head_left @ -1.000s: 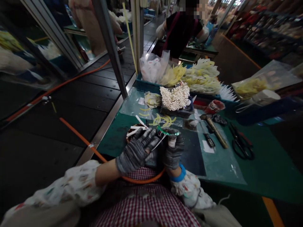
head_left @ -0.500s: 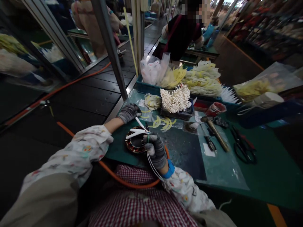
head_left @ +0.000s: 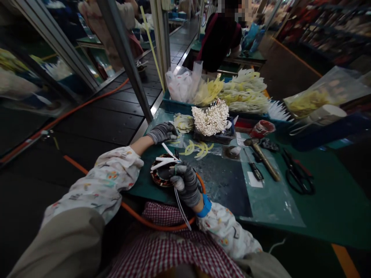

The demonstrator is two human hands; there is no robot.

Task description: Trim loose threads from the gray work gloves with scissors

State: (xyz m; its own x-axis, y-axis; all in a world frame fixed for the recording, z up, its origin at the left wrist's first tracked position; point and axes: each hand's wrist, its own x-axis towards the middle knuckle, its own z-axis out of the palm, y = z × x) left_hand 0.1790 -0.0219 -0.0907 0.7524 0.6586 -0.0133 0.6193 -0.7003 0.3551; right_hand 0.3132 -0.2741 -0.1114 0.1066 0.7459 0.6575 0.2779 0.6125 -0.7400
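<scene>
My right hand (head_left: 187, 184), in a grey glove, is closed around a bundle of thin white lead wires (head_left: 180, 206) whose tails hang below it. White sleeves (head_left: 164, 161) stick out to the left of the fingers, above a dark ring-shaped wound stator (head_left: 158, 179) on the bench. My left hand (head_left: 164, 133), gloved too, reaches over the bench with fingers stretched forward, its fingertips low beside the yellow curved strips (head_left: 199, 148). Whether they touch a strip is hidden. A pile of pale strips (head_left: 183, 122) lies just beyond.
Behind stand a box of white-tipped sticks (head_left: 211, 117) and a blue tray (head_left: 179, 106) with bags and yellow-white strips. To the right lie a hammer (head_left: 265, 160), a screwdriver (head_left: 254, 168) and scissors (head_left: 298, 175). An orange hose (head_left: 162, 226) crosses my lap. Co-workers stand further off.
My left hand has moved slightly to the right, toward the strips. My right hand still grips the wires. The view has shifted slightly.
</scene>
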